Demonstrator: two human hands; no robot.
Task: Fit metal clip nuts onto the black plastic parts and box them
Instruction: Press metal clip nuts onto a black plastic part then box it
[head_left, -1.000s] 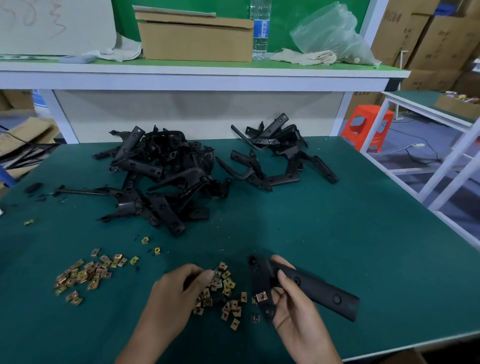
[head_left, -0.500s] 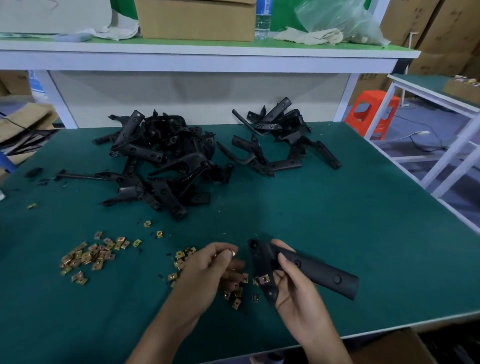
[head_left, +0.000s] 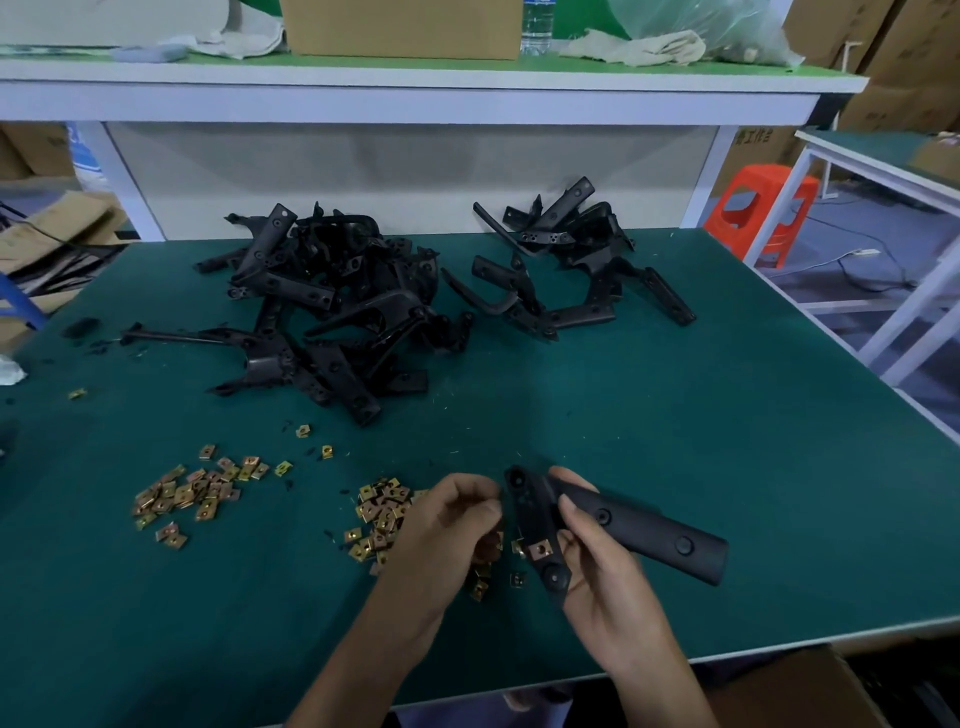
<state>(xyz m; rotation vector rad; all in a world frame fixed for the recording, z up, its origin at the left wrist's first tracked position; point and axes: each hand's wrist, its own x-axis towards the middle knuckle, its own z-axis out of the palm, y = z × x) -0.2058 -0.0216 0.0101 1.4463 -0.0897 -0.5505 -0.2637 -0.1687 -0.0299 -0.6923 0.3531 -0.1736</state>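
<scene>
My right hand (head_left: 597, 566) grips a black plastic part (head_left: 639, 530) just above the green table near its front edge. One brass clip nut (head_left: 542, 547) sits fitted on the part's left end. My left hand (head_left: 452, 530) hovers right beside that end with its fingers curled together, over a pile of loose clip nuts (head_left: 382, 512). What the fingertips pinch is hidden. A second scatter of clip nuts (head_left: 195, 493) lies further left. Two heaps of black parts lie farther back, a large one (head_left: 322, 306) and a smaller one (head_left: 571, 260).
A white shelf (head_left: 415, 98) runs behind the table, carrying a cardboard box (head_left: 405, 26), a water bottle and rags. An orange stool (head_left: 763, 208) and a white frame table stand to the right. A brown box corner (head_left: 800, 686) shows below the front edge.
My left hand has come off the clip nut pile and moved right, up to the left end of the held part. The right hand keeps its hold on the part.
</scene>
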